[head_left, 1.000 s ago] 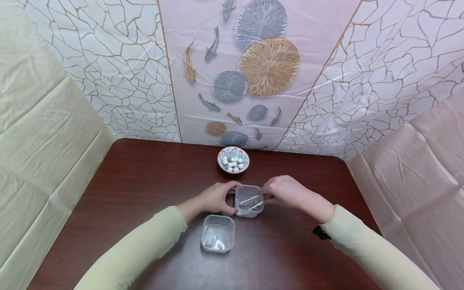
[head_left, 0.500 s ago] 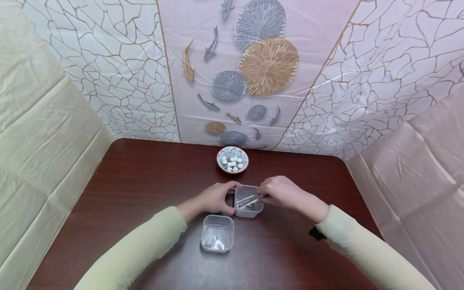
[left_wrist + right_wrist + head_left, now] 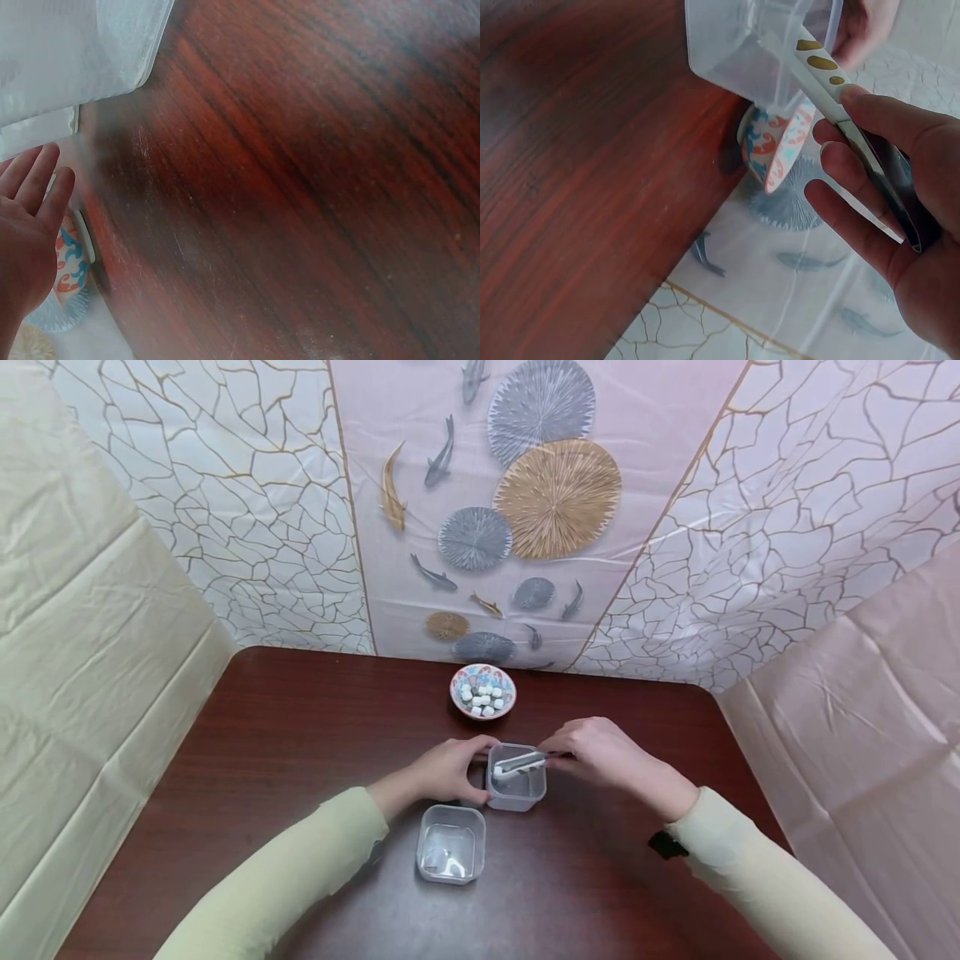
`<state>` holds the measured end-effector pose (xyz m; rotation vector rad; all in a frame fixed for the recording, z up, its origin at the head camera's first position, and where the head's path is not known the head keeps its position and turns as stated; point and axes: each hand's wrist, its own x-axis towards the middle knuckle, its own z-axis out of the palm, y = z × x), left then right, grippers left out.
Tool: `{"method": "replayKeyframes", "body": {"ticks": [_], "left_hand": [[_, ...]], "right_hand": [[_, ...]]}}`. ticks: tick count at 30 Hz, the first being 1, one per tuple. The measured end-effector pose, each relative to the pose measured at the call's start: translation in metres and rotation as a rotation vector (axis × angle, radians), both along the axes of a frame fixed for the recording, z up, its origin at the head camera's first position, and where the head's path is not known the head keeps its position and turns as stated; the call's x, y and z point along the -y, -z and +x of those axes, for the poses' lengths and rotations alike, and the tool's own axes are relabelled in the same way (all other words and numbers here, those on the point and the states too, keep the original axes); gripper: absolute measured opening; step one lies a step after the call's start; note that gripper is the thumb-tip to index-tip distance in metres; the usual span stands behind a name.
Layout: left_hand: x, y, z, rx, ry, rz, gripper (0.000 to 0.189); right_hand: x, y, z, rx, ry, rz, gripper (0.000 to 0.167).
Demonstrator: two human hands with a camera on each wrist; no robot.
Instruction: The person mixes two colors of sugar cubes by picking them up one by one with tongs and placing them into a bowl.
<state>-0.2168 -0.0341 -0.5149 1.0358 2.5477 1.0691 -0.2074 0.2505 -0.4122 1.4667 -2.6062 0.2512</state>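
My left hand (image 3: pixel 448 770) holds the left side of a clear plastic container (image 3: pixel 516 803), thumb at the front and fingers at the back. In my right hand (image 3: pixel 603 753) is a pair of tongs (image 3: pixel 874 161), with dark metallic handles and white arms marked with gold spots. The tongs slant down into that container, their arms close together. A small white piece (image 3: pixel 498 772) shows at their tips; whether it is gripped I cannot tell. Just behind stands a patterned bowl (image 3: pixel 759 142) with several small white cubes (image 3: pixel 482 700).
A second clear plastic container (image 3: pixel 451 875) sits nearer on the dark wooden table (image 3: pixel 315 727), in front of my left hand. A fish-patterned cloth (image 3: pixel 420 602) hangs along the table's back edge, and pale cloth (image 3: pixel 112 693) hangs at the sides.
The tongs' arms, spread apart inside the container before, have come together and lifted toward its back. My right hand shifts slightly up and right. My left hand stays put.
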Motion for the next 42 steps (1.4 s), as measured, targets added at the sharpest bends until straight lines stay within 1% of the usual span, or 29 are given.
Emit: {"method": "replayKeyframes", "body": {"ticks": [5,13,19,25,28,31,37,42], "left_hand": [[0.001,-0.002,0.000,0.000,0.003,-0.003,0.074],[0.002,-0.003,0.000,0.020,0.007,0.004,0.074],[0.003,-0.002,0.000,0.000,0.006,-0.008,0.075],[0.003,-0.004,0.001,-0.008,0.003,-0.007,0.076],[0.003,-0.004,0.002,0.001,0.003,0.004,0.076],[0.003,-0.003,0.002,0.007,0.002,0.005,0.075],[0.003,-0.004,0.003,0.006,0.008,0.006,0.075],[0.002,-0.005,0.003,-0.003,0.015,0.010,0.075]], "right_hand": [[-0.008,-0.008,-0.001,-0.005,0.035,-0.021,0.017],[-0.021,-0.024,-0.005,-0.068,0.060,-0.090,0.020],[-0.023,-0.038,-0.009,-0.096,0.087,-0.128,0.022],[-0.018,-0.050,-0.016,-0.093,0.134,-0.118,0.022],[-0.012,-0.053,-0.023,-0.084,0.150,-0.107,0.021],[-0.003,-0.051,-0.034,-0.076,0.156,-0.097,0.021],[0.021,-0.043,-0.059,-0.041,0.151,-0.061,0.019],[0.037,-0.033,-0.075,-0.046,0.133,-0.031,0.017]]}}
